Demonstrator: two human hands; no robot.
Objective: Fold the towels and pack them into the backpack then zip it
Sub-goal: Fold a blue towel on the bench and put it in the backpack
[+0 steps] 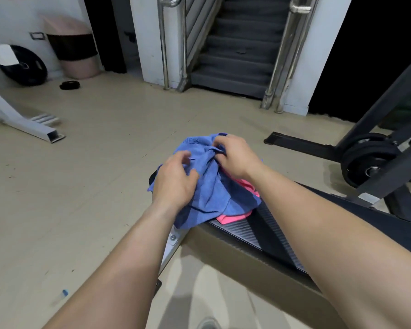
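Observation:
A crumpled blue towel (214, 188) lies heaped on the end of a dark ribbed bench pad (266, 229). Under it a pink towel (233, 217) sticks out at the right and front. My left hand (173, 181) rests on the towel's left side with its fingers curled into the cloth. My right hand (235, 155) pinches a bunch of the blue cloth near the top of the heap. No backpack is in view.
A dark weight machine with black plates (365, 157) stands at the right. At the left lies a white frame (22, 119), with a black weight plate (24, 65) and a pink bin (74, 51) against the wall. Grey stairs (237, 55) rise ahead. Beige floor surrounds the bench.

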